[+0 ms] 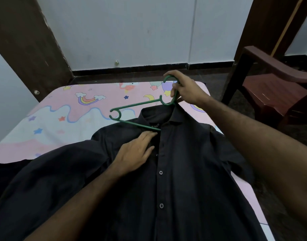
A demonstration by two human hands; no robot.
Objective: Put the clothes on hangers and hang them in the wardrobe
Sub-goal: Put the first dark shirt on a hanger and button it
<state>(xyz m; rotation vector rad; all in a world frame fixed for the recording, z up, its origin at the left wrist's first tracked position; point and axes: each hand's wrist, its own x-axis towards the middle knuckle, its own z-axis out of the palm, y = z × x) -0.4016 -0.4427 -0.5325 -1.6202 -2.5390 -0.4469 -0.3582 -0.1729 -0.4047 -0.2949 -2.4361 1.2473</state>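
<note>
A dark button-up shirt (175, 171) lies face up on the bed, collar pointing away from me. A green plastic hanger (131, 106) sits at the collar, with one arm pushed in under the neck opening. My right hand (185, 87) grips the hanger's hook above the collar. My left hand (137, 152) lies flat on the shirt's chest just below the collar, fingers straight, pressing the fabric beside the button placket.
The bed carries a pink sheet (65, 108) printed with rainbows and stars. A dark red plastic chair (274, 91) stands to the right of the bed. A brown wooden door frame (27, 42) rises at the left, with a white wall behind.
</note>
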